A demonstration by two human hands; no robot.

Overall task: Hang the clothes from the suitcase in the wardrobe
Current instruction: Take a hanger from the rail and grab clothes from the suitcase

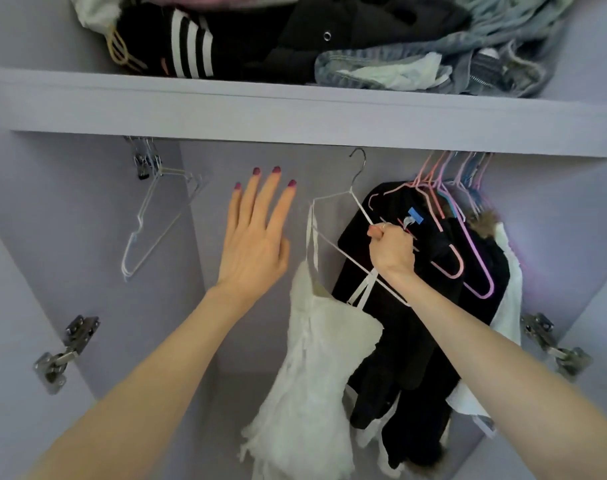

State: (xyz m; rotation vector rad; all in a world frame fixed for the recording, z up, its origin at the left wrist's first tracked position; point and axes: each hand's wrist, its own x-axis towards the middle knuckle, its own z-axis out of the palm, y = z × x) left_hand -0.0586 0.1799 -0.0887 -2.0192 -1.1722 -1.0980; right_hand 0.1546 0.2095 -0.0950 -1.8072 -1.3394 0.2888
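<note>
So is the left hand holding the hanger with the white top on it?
No, the left hand is open with fingers spread and holds nothing; the right hand grips the white hanger carrying the white top.

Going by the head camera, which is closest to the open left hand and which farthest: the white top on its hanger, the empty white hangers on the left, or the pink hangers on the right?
From the left hand:
1. White top, just right of the hand, hanging from the hanger the right hand grips.
2. Empty white hangers, left of the hand.
3. Pink hangers, far right, over the dark clothes.

A dress (pixel 316 358) hangs between 2 empty hangers (pixel 156 216) at left and crowded garments (pixel 430 306) at right, below the shelf (pixel 295 109).
</note>
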